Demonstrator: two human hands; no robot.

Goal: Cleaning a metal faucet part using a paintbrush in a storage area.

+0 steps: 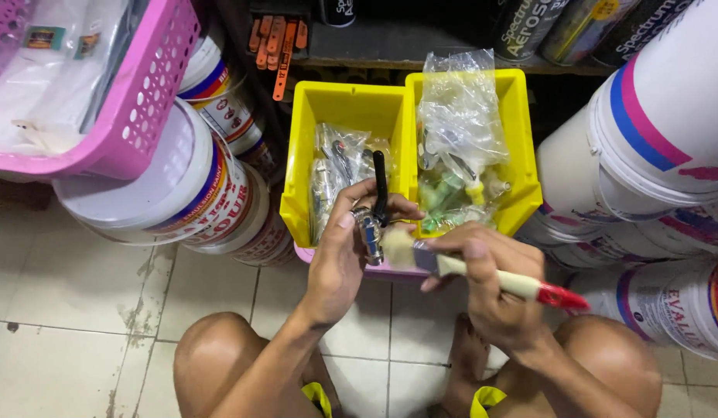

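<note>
My left hand (340, 259) grips a chrome tap (370, 228) with a black lever handle standing upright. My right hand (490, 290) holds a paintbrush (483, 275) with a cream handle and red tip; its pale bristles touch the tap's metal body. Both hands hover just in front of two yellow bins (351, 104) standing side by side. The left bin holds bagged metal fittings (336, 166). The right bin holds clear plastic bags (459, 124) of small green and yellow parts.
White paint buckets (181, 178) lie stacked at the left and more buckets (653, 131) at the right. A pink basket (142, 101) sits upper left. Spray cans line a dark shelf behind. My bare knees frame a tiled floor (65, 294).
</note>
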